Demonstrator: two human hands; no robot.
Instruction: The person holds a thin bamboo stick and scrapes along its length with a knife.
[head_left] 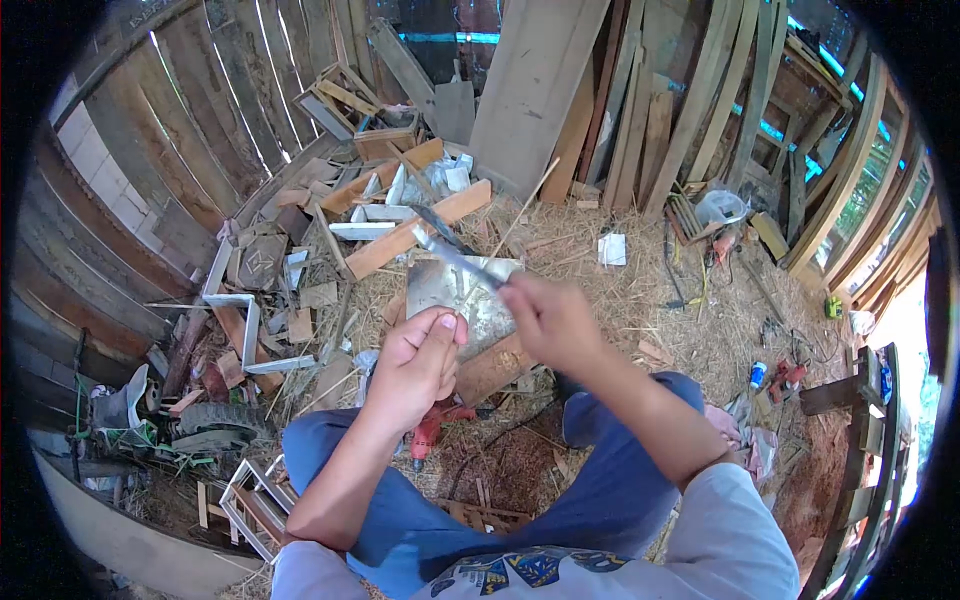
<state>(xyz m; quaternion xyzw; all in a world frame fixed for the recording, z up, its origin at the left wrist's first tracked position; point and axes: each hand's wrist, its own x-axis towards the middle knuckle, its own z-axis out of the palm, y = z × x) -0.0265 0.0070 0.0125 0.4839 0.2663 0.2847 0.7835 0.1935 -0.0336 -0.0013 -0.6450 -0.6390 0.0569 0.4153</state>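
My right hand (545,318) is wrapped round the handle of a hammer-like tool (455,262), whose metal head points up and left. My left hand (422,362) is closed in a pinch around a thin wooden stick (528,205), which slants up to the right behind the tool. Beneath both hands lies a square metal plate (425,288). A thick wooden block (492,368) sits at the plate's near edge. Another dark tool (437,222) rests just beyond the plate, partly hidden by the hammer-like one.
A red power tool (428,436) lies between my legs. Wood scraps and white frame pieces (252,332) are piled at the left. A wheel (218,420) is at lower left. Boards (530,95) lean on the back wall. Straw, cables and a blue can (758,374) lie right.
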